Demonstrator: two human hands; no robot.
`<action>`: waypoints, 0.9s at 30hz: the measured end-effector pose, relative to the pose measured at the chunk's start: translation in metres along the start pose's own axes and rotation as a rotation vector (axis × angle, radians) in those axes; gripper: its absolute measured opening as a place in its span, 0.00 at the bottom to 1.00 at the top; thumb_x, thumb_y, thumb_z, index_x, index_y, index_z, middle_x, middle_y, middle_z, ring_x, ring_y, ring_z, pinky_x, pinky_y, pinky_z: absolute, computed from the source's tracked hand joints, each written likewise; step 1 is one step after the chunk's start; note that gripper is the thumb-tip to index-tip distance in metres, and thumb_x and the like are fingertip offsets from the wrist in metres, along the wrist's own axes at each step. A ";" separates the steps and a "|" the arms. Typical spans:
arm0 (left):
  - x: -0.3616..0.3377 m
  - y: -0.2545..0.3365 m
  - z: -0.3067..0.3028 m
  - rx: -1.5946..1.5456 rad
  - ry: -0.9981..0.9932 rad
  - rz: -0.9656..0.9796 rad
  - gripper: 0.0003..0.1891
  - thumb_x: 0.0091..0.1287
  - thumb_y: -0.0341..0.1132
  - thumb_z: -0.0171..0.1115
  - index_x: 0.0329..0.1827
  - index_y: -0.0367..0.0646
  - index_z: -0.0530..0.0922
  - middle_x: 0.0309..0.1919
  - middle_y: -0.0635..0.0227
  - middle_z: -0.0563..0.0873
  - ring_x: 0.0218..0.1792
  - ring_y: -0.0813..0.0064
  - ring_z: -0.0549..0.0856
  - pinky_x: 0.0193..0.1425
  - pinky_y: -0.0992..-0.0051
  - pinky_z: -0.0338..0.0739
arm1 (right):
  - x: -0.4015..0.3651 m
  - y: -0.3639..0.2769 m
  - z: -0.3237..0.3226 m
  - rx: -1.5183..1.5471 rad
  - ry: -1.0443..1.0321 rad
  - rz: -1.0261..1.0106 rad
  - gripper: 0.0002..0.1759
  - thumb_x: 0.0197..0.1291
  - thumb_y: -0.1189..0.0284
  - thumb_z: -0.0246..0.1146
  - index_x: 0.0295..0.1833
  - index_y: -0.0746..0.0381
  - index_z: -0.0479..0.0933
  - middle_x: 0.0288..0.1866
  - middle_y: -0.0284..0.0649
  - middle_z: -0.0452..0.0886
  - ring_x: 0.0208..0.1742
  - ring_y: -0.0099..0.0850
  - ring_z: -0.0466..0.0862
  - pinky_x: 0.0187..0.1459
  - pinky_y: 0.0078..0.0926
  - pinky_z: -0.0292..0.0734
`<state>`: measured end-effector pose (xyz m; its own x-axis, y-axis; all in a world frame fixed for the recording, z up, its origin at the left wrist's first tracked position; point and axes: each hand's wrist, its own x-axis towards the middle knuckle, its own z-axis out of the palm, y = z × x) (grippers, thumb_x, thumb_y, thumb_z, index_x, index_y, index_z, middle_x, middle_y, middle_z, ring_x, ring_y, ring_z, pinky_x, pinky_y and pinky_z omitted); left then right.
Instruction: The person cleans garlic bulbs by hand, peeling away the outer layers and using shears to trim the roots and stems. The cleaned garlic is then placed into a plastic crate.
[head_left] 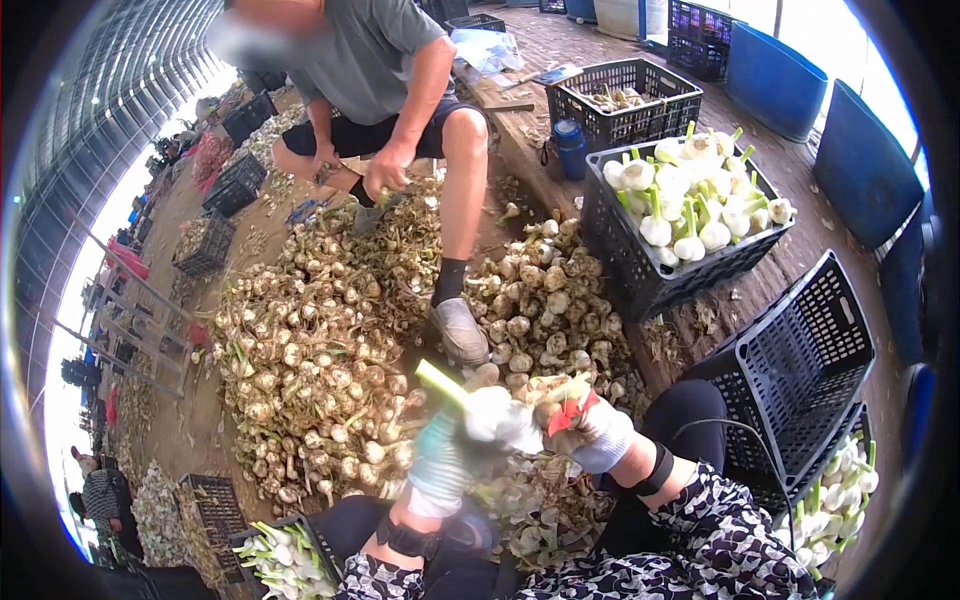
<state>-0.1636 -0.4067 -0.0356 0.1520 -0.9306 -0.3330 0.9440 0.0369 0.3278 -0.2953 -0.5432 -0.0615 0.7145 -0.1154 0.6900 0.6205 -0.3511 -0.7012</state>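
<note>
Between my hands is a white garlic bulb (490,412) with a green-white stem pointing up and left; it is blurred. My left hand (438,462), in a pale teal and white glove, is closed on the bulb from below and smeared by motion. My right hand (597,432), in a light glove, is closed just right of the bulb. A red piece (572,411) shows at its fingers, with tan papery skin (548,388) beside it. What the right fingers grip is hidden. Below lies a heap of garlic and peelings (540,500).
A person (385,60) sits opposite, hands over a large pile of untrimmed garlic (310,370). Crates of white garlic stand right (625,235) and lower left (320,550). A tilted black crate (800,350) is beside my right knee. A blue jar (571,150) stands on the boards.
</note>
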 end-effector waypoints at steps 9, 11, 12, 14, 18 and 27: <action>-0.006 0.000 -0.006 0.782 0.080 0.259 0.37 0.46 0.41 0.76 0.58 0.38 0.68 0.39 0.68 0.79 0.43 0.76 0.80 0.43 0.81 0.78 | -0.036 0.036 -0.005 0.680 0.394 0.531 0.16 0.55 0.64 0.64 0.38 0.68 0.77 0.39 0.37 0.79 0.39 0.27 0.78 0.40 0.26 0.73; -0.009 0.005 -0.015 0.754 0.061 0.219 0.41 0.41 0.43 0.78 0.60 0.40 0.69 0.40 0.69 0.79 0.43 0.80 0.78 0.46 0.82 0.75 | -0.028 0.027 -0.027 0.757 0.688 0.805 0.14 0.53 0.72 0.62 0.44 0.69 0.76 0.41 0.40 0.81 0.43 0.26 0.79 0.41 0.26 0.75; -0.009 0.007 -0.014 0.757 0.060 0.218 0.41 0.41 0.43 0.78 0.60 0.40 0.69 0.40 0.69 0.79 0.43 0.80 0.78 0.46 0.82 0.75 | -0.022 0.029 -0.027 0.339 0.602 1.028 0.12 0.44 0.78 0.65 0.39 0.65 0.78 0.30 0.40 0.82 0.34 0.33 0.83 0.39 0.25 0.78; -0.010 0.008 -0.014 0.961 -0.002 0.325 0.42 0.41 0.41 0.78 0.62 0.41 0.68 0.41 0.70 0.79 0.42 0.79 0.79 0.48 0.80 0.75 | -0.057 0.054 -0.008 -0.338 -0.038 0.625 0.19 0.42 0.80 0.62 0.45 0.61 0.77 0.39 0.43 0.82 0.43 0.41 0.82 0.47 0.31 0.77; -0.011 0.009 -0.014 1.191 0.039 0.253 0.42 0.42 0.21 0.73 0.64 0.42 0.65 0.44 0.69 0.79 0.43 0.78 0.80 0.46 0.82 0.79 | -0.055 0.033 0.012 -0.465 -0.240 0.831 0.30 0.47 0.72 0.64 0.60 0.62 0.68 0.51 0.48 0.77 0.55 0.45 0.76 0.57 0.34 0.70; -0.008 -0.006 -0.021 1.105 0.070 0.236 0.38 0.43 0.30 0.77 0.59 0.34 0.68 0.52 0.61 0.78 0.52 0.71 0.77 0.57 0.72 0.73 | -0.012 0.000 0.008 0.561 0.149 1.146 0.21 0.58 0.64 0.62 0.50 0.69 0.72 0.35 0.39 0.81 0.32 0.24 0.80 0.39 0.21 0.75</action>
<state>-0.1639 -0.3922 -0.0538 0.3409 -0.9193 -0.1966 0.1188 -0.1653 0.9791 -0.3013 -0.5347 -0.0716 0.9074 -0.2050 -0.3668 -0.2455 0.4499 -0.8587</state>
